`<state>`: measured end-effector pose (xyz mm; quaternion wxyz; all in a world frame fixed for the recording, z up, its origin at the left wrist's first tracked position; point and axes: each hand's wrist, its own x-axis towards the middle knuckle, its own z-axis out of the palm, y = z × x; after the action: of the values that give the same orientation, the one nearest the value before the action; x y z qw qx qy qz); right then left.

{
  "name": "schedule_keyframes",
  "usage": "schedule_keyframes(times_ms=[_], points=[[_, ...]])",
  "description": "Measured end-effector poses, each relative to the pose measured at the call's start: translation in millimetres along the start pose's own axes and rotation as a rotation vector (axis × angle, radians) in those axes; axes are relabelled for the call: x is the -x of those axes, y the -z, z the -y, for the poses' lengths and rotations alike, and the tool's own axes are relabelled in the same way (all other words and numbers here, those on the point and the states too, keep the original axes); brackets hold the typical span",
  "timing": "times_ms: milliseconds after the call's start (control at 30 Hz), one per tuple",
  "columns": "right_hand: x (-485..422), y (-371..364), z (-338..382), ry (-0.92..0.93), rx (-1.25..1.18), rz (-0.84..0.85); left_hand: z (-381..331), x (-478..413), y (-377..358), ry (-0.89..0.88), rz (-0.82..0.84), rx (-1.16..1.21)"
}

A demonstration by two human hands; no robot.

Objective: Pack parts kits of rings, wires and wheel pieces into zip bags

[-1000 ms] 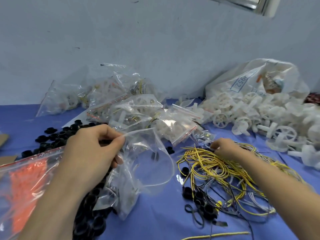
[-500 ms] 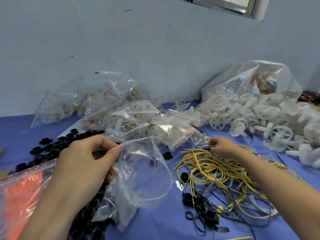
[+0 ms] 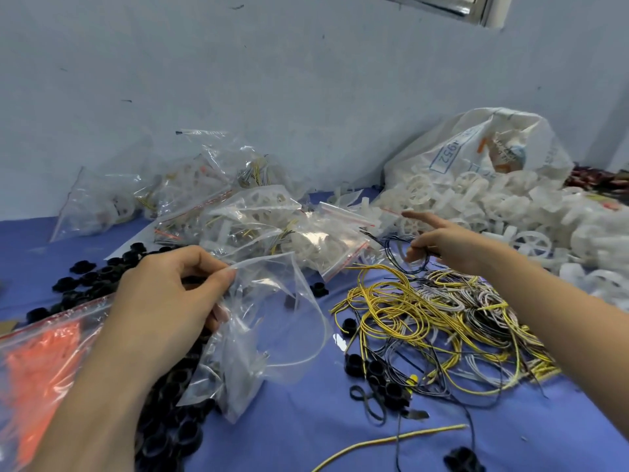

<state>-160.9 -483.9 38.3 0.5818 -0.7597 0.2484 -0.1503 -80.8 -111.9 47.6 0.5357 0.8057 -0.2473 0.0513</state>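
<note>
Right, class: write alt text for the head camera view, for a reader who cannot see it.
A person's left hand pinches open a clear zip bag while the right hand holds dark wires by a yellow wire tangle on a blue table.

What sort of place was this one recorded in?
Probably a small kit-packing workbench in a workshop: a heap of white plastic wheels spills from a sack, loose wires lie tangled on the blue table, and filled zip bags pile up by the wall.

On the counter (image 3: 299, 434) the rings (image 3: 88, 279) lie left, the wires (image 3: 425, 311) right, the zip bag (image 3: 269, 335) between them; behind it lie filled bags (image 3: 258, 226); far right, wheel pieces (image 3: 531, 206) before a sack (image 3: 452, 155) against the wall (image 3: 272, 80)
</note>
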Motion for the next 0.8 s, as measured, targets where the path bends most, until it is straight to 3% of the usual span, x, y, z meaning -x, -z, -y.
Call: schedule_keyframes(times_ms=[233,300,467,567,667,800], points=[[9,-7,29,0.267,-0.241,-0.124,6,-2,-2,-0.003,0.004,0.017],[14,-3,43,0.241,-0.276,-0.079,7,-3,-2,-0.009,0.005,0.015],[31,-5,52,0.063,-0.400,0.256,7,-3,-2,-0.023,-0.001,0.013],[40,-11,42,-0.005,-0.398,0.364,8,-3,-3,-0.024,0.012,0.011],[47,-12,30,-0.069,-0.386,0.369,7,-2,-3,-0.026,0.028,0.018],[50,-4,21,-0.073,-0.403,0.202,9,-3,-3,-0.034,0.025,0.018]])
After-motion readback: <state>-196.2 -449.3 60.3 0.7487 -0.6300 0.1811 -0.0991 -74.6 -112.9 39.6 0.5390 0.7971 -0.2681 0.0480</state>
